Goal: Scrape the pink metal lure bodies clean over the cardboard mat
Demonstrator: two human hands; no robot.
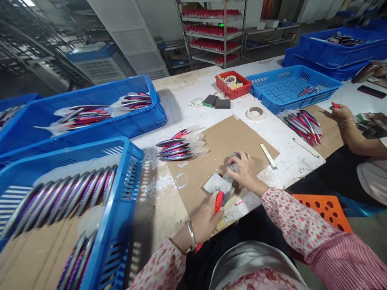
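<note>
My left hand [207, 219] is closed round a red fishing lure [219, 201] at the near edge of a brown cardboard sheet [223, 141]. The lure's clear lip [225, 183] points up toward my right hand [243, 169]. My right hand grips a small grey tool [234, 163] and presses it against the lip, over a scrap of white paper [213, 183]. A row of finished red, purple and silver lures [179, 149] with clear lips lies on the cardboard's left side. A flat pale blade [268, 155] rests to the right of my right hand.
Blue crates of lures stand at left [127, 177] and behind it [90, 129]. A red tray [232, 84], tape rolls [255, 113] and dark blocks [222, 104] lie further back. Another person's hands [343, 114] work at right beside more lures [302, 125] and a blue basket [290, 86].
</note>
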